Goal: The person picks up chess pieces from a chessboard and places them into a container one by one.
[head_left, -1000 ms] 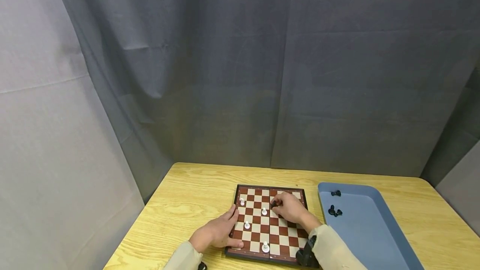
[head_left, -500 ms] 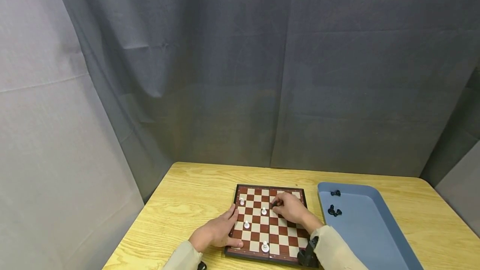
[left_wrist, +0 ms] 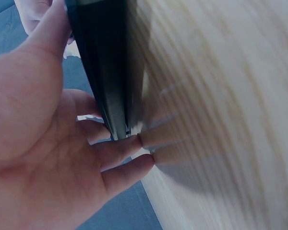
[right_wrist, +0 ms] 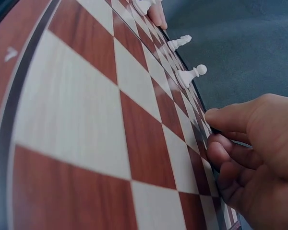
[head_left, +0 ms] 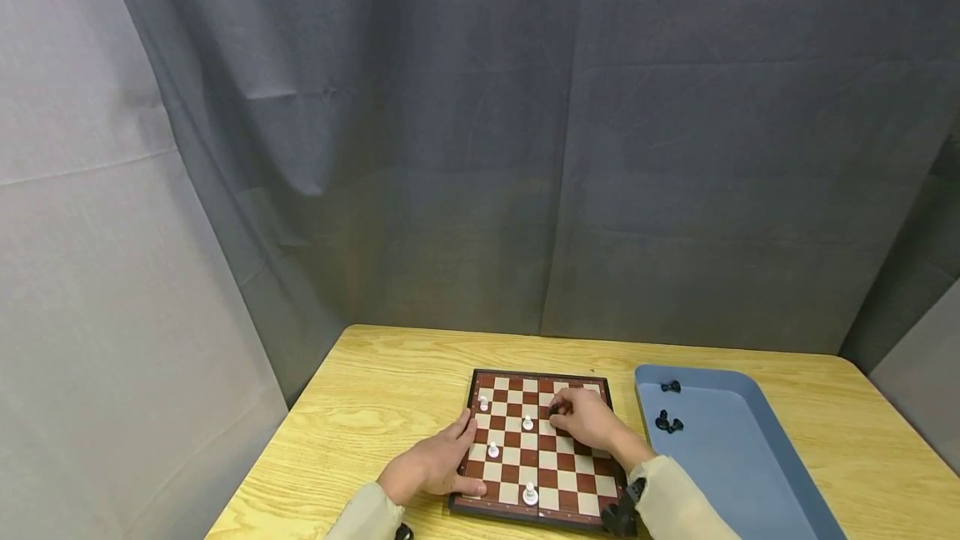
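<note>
We can't make out much of the black piece (head_left: 554, 410): the right hand (head_left: 587, 419) pinches it btwn thumb & fingers over the far part of the board's right half, & the fingers cover most of it; in the right wrist view it's hidden or too dark to tell, so we can't say what type it is or whether its base touches the board (head_left: 567, 480). The left hand (head_left: 435, 461) holds nothing; its fingers are extended & spread along the board's left edge, thumb over the near left corner; in the left wrist view the board shows only as a dark edge, cut off at the top, w/ two fingertips down at the worktop (head_left: 375, 390).

Counting up: 1 board, 2 halves w/ a seam; 4 white pcs upright on its left half, i.e. far left (head_left: 483, 403), nr the seam (head_left: 528, 422), mid-left (head_left: 493, 449) & close to us by the seam (head_left: 530, 493); the right wrist view gets only 3 of them, one cut by the top edge. 1 blue tray (head_left: 735, 457), right of the board, its near end out of frame; 3 black pcs in it, i.e. one lying alone (head_left: 671, 387) & two close together (head_left: 662, 421), their shapes too small to name.
</note>
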The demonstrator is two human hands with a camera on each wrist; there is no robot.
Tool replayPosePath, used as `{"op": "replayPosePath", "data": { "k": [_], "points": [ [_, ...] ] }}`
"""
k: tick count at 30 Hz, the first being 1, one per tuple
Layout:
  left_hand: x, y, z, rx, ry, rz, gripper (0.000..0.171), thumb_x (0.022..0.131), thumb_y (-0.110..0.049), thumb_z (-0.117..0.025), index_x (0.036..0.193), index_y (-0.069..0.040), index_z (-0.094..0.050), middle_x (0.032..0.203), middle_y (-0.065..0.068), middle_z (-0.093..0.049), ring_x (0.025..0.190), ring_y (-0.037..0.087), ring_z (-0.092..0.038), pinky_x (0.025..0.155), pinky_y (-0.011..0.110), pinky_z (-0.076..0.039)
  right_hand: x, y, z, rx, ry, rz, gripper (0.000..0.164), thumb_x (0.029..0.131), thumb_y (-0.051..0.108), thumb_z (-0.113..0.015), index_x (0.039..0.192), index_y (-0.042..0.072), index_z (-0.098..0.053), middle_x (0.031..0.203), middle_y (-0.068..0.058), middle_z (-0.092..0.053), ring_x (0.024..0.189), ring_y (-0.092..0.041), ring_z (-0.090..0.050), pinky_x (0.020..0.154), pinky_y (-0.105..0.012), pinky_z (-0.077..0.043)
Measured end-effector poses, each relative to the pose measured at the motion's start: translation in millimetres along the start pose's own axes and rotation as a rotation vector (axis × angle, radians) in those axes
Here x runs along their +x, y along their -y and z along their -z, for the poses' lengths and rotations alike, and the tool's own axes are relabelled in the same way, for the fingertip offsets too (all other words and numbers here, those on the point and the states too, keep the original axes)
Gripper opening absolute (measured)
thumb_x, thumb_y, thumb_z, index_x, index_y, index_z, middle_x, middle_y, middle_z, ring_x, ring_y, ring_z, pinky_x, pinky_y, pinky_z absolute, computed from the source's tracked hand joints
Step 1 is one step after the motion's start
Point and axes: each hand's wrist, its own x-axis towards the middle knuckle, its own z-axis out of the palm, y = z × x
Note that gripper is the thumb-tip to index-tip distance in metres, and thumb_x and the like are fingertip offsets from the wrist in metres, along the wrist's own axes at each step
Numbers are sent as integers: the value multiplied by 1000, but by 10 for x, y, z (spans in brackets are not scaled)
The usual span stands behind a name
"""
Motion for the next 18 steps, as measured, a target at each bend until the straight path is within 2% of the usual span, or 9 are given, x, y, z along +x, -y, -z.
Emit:
{"op": "replayPosePath", "data": {
  "k": [18],
  "points": [
    [-9,-2,-3,-4,-12,-8,102,79,-65,-58,152,-6,-18,157,14,-8,138,28,-26,103,36,-37,-60,-47,65,-33,-49,26,8,84,9,-71,91,8,-69,72,4,-53,57,-11,-48,52,-28,-41]
  ]
}}
